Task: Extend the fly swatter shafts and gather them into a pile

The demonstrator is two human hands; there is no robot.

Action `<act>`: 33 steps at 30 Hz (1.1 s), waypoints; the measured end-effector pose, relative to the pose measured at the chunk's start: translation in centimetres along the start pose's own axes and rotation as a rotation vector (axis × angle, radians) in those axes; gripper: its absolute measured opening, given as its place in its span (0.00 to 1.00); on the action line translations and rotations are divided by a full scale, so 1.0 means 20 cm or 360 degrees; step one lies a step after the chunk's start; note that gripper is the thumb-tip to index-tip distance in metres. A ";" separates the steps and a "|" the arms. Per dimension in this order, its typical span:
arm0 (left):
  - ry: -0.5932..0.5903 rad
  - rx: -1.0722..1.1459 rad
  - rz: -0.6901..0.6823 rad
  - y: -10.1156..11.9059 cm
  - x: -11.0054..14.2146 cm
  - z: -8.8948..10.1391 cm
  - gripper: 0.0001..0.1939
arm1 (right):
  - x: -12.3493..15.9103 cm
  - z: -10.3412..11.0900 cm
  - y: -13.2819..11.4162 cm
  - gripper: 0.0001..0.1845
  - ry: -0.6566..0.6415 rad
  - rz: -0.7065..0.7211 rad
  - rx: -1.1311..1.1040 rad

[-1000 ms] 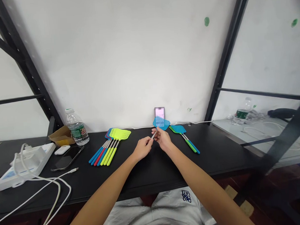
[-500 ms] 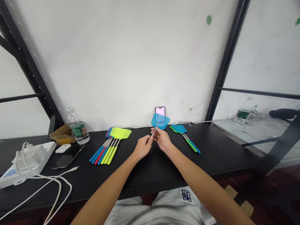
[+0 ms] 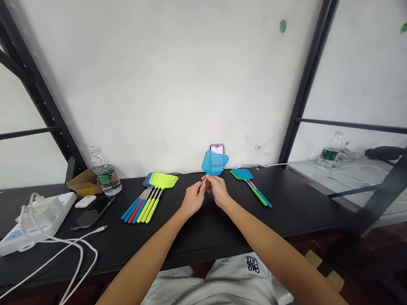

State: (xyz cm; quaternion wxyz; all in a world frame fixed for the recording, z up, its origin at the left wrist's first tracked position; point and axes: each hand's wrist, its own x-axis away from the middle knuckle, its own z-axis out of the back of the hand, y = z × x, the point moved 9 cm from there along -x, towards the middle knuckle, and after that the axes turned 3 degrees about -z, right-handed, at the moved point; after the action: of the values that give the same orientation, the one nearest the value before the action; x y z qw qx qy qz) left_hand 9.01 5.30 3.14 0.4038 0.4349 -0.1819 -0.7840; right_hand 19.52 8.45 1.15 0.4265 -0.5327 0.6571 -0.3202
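Observation:
A blue fly swatter (image 3: 214,163) is held up over the table, its mesh head upright and tilted slightly. My right hand (image 3: 217,188) pinches it just below the head. Close beside it, my left hand (image 3: 193,197) is closed on the lower part of the same swatter; the fingers hide most of the shaft and handle. On the left lies a fanned row of several fly swatters (image 3: 152,211) with yellow, blue and red handles. To the right, a green swatter (image 3: 259,197) and a blue swatter (image 3: 244,174) overlap on the table.
Behind the held swatter, a phone (image 3: 217,148) leans against the wall. At the left are a water bottle (image 3: 105,174), a cardboard box (image 3: 84,181), a white case (image 3: 85,201), a dark phone (image 3: 93,213), a power strip (image 3: 54,222) and white cables (image 3: 89,247).
The blue swatter's head has risen a little, shifted slightly left and turned more upright. Both hands have moved slightly left with it and sit closer together. The other swatters have not moved.

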 end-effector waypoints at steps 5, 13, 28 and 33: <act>-0.0034 0.0008 0.0011 0.01 0.01 0.00 0.19 | -0.04 0.14 -0.07 0.19 0.0302 -0.0064 -0.0239; -0.0118 0.0019 -0.0032 0.03 0.03 -0.05 0.18 | -0.04 0.19 -0.20 0.19 0.0349 0.0352 -0.0020; -0.0032 -0.0052 -0.0084 0.05 0.01 -0.04 0.18 | -0.03 0.13 -0.14 0.20 0.0252 0.0332 0.0096; 0.0025 -0.0010 -0.0022 0.02 0.01 -0.03 0.17 | 0.00 0.01 -0.07 0.23 0.0075 0.0208 0.0253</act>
State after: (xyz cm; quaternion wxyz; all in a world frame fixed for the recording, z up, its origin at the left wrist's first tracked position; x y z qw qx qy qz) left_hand 9.61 4.92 3.09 0.4012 0.4410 -0.1732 -0.7840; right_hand 20.38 8.10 2.23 0.4718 -0.4454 0.6729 -0.3554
